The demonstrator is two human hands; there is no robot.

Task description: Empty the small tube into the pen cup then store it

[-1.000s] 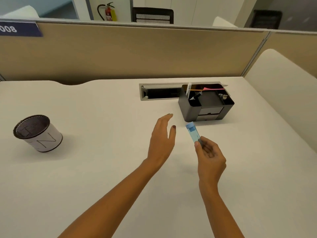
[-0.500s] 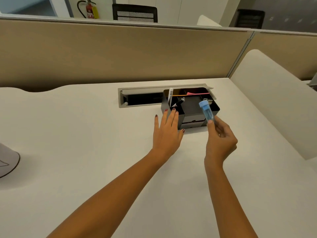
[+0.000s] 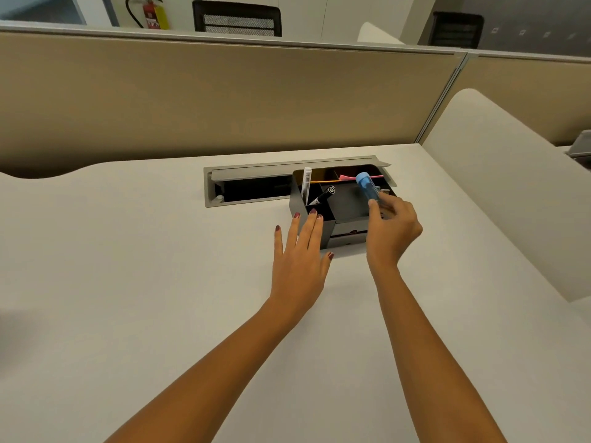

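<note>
My right hand [image 3: 391, 228] grips the lower end of a small clear blue tube [image 3: 367, 187] with a blue cap, cap end pointing up and away over the black desk organiser [image 3: 347, 204]. The organiser has several compartments; a white pen [image 3: 306, 183] and a black marker [image 3: 323, 196] stand in its left one. My left hand [image 3: 300, 251] lies flat with fingers spread against the organiser's front left corner, fingertips touching its wall. The pen cup is out of view.
Behind the organiser a grey cable tray [image 3: 256, 180] with an open lid is sunk into the white desk [image 3: 128, 282]. A beige partition [image 3: 224, 97] closes the back; a white curved divider [image 3: 511, 187] stands at the right.
My right hand has carried the tube forward from the desk's middle to above the organiser. My left hand has reached the organiser's front corner. The view has shifted right, dropping the mesh pen cup out of frame.
</note>
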